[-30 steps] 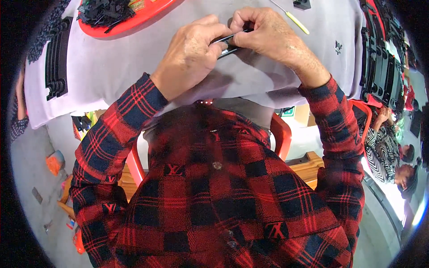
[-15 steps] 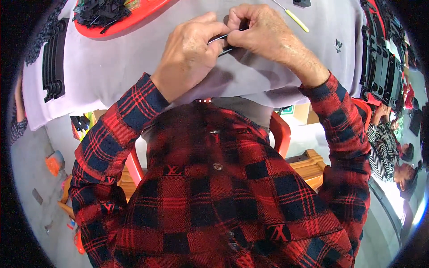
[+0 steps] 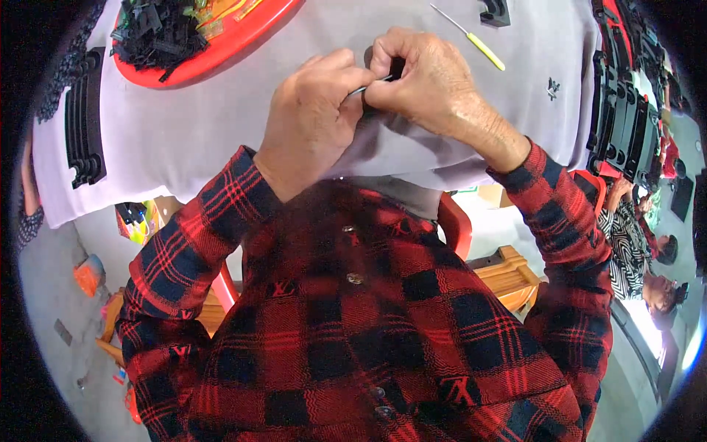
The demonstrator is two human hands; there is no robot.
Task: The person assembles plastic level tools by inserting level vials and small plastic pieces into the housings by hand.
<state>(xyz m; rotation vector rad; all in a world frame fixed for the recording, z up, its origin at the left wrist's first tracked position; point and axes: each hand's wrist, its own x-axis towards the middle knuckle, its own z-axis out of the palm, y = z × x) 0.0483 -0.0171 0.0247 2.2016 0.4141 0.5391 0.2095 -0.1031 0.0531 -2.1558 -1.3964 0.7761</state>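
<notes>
Close together over the cloth-covered table, both my hands are closed on a thin dark strip (image 3: pixel 359 90). A light-edged bit of it shows between them; my fingers hide the rest, so I cannot tell its kind. My left hand (image 3: pixel 313 110) pinches it from the left, its back turned up. With thumb and curled forefinger, my right hand (image 3: pixel 423 77) grips the other side. Beyond my right hand lies a thin metal-shafted tool with a yellow-green handle (image 3: pixel 484 50). Small black pieces (image 3: pixel 553 89) lie to its right.
A red tray (image 3: pixel 254 46) at the far left holds a heap of small black plastic parts (image 3: pixel 158 37). Long black plastic parts lie at the table's left edge (image 3: pixel 85 121) and right edge (image 3: pixel 622 121). A black block (image 3: pixel 496 12) sits at the far side. Another person (image 3: pixel 630 236) is at the right.
My hands have drawn closer together, and less of the dark strip shows between them. The view has shifted, so more of the red tray and the black block is visible.
</notes>
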